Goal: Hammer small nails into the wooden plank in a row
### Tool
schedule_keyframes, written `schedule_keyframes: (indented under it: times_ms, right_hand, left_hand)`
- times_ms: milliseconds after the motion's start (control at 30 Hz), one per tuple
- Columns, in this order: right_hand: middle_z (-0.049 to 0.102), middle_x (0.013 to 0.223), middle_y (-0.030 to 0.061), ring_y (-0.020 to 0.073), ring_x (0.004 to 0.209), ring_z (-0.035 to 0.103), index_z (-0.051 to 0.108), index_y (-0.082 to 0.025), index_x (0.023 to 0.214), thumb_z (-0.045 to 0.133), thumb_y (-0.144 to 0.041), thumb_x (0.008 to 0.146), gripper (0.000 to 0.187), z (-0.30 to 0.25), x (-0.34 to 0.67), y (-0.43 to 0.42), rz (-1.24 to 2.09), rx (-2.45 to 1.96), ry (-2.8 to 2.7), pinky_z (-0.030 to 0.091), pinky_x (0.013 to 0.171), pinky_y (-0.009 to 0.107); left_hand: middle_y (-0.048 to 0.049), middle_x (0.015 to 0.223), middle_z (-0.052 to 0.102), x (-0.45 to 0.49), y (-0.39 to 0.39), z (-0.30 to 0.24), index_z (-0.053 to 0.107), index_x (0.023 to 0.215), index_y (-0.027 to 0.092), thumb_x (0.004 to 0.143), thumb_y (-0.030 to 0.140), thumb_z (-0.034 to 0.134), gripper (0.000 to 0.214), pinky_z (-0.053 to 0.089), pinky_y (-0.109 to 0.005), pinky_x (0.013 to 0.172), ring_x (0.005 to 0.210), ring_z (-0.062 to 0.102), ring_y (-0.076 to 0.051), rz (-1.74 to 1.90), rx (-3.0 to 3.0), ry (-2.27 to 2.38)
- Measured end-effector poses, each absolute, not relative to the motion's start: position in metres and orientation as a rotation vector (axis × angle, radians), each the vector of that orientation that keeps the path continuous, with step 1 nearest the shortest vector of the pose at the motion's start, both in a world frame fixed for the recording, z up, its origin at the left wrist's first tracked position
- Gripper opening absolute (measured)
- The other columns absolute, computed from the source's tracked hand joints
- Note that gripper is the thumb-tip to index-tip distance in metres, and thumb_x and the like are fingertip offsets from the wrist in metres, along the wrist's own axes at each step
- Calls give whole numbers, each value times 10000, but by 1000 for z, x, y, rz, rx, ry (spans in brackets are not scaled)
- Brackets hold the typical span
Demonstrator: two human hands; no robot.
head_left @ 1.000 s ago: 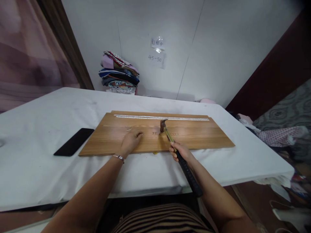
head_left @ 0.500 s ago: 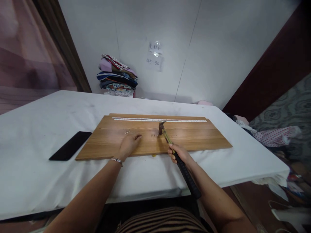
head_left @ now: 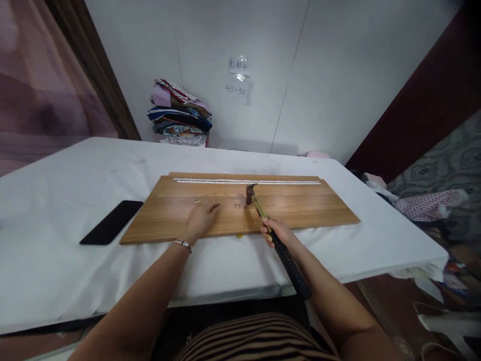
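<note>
On my far left hangs a pink curtain (head_left: 56, 95); right of it, a flat black slab (head_left: 111, 223) lies on the white table (head_left: 45, 210), just beside the board (head_left: 308, 208). Behind, a stack of cloth (head_left: 182, 114) stands near the wall. My left hand (head_left: 200, 219) is low over the board, fingers curled; I cannot tell whether the tips pinch anything. Thin loose nails (head_left: 198, 201) lie just beyond it. Towards the middle, small upright nails (head_left: 237, 205) stand in the board, and a row of dark dots (head_left: 269, 205) runs on to their right. My right hand (head_left: 278, 233) is clamped around the handle of the hammer (head_left: 283, 256), whose head (head_left: 250, 193) is over the board, close to the upright nails.
</note>
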State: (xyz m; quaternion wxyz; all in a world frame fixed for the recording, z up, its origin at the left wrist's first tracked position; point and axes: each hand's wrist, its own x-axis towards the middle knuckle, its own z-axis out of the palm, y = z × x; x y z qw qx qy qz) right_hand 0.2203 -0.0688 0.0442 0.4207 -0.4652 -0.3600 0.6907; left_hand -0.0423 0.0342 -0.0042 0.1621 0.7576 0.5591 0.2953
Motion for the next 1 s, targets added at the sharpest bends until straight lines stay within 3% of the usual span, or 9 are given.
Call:
schedule_keyframes:
  times_ms: [600, 733, 1000]
  right_hand:
    - [446, 580, -115, 44, 352, 363, 481, -236, 972, 705, -432, 717, 392, 44, 223, -68, 1735, -1173, -903, 277, 295, 159]
    - [451, 578, -112, 40, 352, 364, 451, -231, 888, 711, -441, 714, 377, 47, 222, -68, 1734, -1185, -919, 281, 299, 161]
    - [447, 573, -109, 49, 348, 361, 474, -232, 956, 694, -409, 739, 356, 53, 221, -69, 1733, -1201, -905, 284, 295, 160]
  left_hand:
    - [-49, 1159, 738, -40, 32, 0, 741, 1091, 208, 889, 309, 477, 347, 501, -327, 965, 1078, 667, -228, 821, 2131, 1626]
    - [-61, 1149, 740, -39, 30, 3, 741, 1085, 201, 886, 319, 476, 353, 500, -329, 959, 1059, 672, -233, 790, 2125, 1630]
    - [-58, 1013, 760, -40, 32, 4, 741, 950, 221, 838, 329, 485, 299, 515, -338, 858, 937, 681, -237, 775, 2135, 1629]
